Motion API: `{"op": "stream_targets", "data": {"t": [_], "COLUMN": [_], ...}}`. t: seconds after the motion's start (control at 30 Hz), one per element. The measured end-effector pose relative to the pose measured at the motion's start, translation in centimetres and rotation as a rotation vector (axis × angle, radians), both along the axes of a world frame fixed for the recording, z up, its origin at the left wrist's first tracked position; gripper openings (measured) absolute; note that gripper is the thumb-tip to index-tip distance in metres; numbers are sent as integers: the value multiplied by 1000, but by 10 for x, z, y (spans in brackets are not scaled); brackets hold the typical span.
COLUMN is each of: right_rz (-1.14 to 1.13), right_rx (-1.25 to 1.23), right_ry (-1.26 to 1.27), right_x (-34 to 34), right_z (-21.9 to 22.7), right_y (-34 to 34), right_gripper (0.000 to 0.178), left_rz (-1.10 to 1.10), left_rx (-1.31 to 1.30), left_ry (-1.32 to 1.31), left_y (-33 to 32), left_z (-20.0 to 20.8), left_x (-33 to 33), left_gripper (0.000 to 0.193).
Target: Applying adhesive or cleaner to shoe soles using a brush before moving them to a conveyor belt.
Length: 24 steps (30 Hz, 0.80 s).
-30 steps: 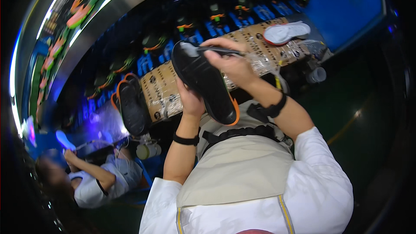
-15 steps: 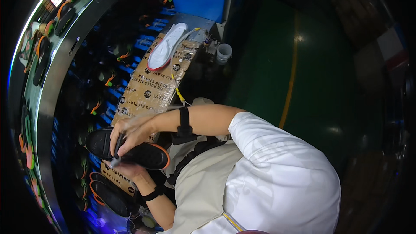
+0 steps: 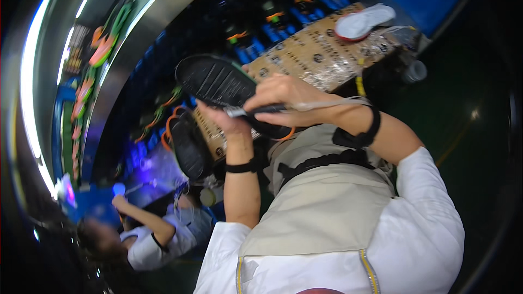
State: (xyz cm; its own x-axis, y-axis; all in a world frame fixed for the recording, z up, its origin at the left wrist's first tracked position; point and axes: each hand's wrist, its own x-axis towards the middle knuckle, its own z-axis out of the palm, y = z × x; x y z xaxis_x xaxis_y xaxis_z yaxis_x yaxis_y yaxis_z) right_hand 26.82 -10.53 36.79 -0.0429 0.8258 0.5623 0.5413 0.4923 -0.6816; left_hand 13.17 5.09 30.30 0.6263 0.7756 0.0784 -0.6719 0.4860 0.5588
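Observation:
A black shoe sole (image 3: 215,84) with ridges and an orange rim at its near end lies tilted across both my hands. My left hand (image 3: 224,118) grips it at the lower edge, its fingers partly hidden beneath. My right hand (image 3: 286,95) is closed round a dark-handled tool (image 3: 269,109) whose pale tip points at the sole's edge near my left palm. A clear tube (image 3: 340,101) runs from that hand back along my right forearm. More black soles (image 3: 190,144) with orange rims lie just left of my left wrist.
A cardboard-covered bench (image 3: 305,54) stretches away to the right, with a white shoe-shaped piece (image 3: 364,22) at its far end. Beyond it hang blue holders (image 3: 332,0). A curved conveyor (image 3: 90,92) carries colourful shoe parts. A co-worker (image 3: 163,237) sits lower left; a pale cup (image 3: 415,71) stands far right.
My view has swung left, bringing the co-worker into sight and shifting the bench to the right. The sole's ridged face shows more fully; both hands keep their hold.

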Motion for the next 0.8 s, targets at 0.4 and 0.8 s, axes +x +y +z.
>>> {"op": "stream_targets", "data": {"t": [0.4,0.8], "right_rz": [182,132], "right_rx": [-206,-205], "right_ry": [130,-32], "right_x": [-11,6], "right_z": [24,41], "right_y": [-1,-5], "right_gripper": [28,27], "left_rz": [-206,-428], "left_rx": [99,258], "left_ry": [-337,-356], "left_y": [36,55], "left_z": [37,80], "left_x": [-19,-12], "left_gripper": [107,119]}}
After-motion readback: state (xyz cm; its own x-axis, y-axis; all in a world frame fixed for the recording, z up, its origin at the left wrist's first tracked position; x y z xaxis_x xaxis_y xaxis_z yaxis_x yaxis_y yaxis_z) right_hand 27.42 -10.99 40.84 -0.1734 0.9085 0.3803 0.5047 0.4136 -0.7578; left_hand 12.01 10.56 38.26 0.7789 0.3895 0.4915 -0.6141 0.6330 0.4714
